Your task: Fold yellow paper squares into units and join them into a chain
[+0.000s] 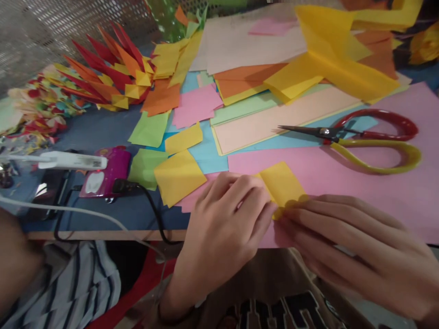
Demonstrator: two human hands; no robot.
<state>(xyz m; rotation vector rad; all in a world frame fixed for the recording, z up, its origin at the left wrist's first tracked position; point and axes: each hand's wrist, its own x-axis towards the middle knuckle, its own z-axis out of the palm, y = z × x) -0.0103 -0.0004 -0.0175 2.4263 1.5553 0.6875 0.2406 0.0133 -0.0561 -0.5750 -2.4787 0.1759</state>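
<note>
A small yellow paper square [281, 183] with a crease down it lies over a pink sheet at the front of the table. My left hand [230, 214] grips its left edge with curled fingers. At the paper's lower right corner, the fingertips of my right hand [350, 237] pinch it, the other fingers lying close together. Scissors [325, 133] with one red and one yellow handle rest on the papers beyond my right hand, tips pointing left. Another yellow square [180, 177] lies just left of my left hand.
Pink, green and orange paper pieces [197, 105] cover the middle. A folded red, orange and yellow paper piece [113, 73] stands back left. A purple power adapter [104, 173] with cables sits left, near a phone [50, 189]. Someone in a striped garment [80, 288] sits at lower left.
</note>
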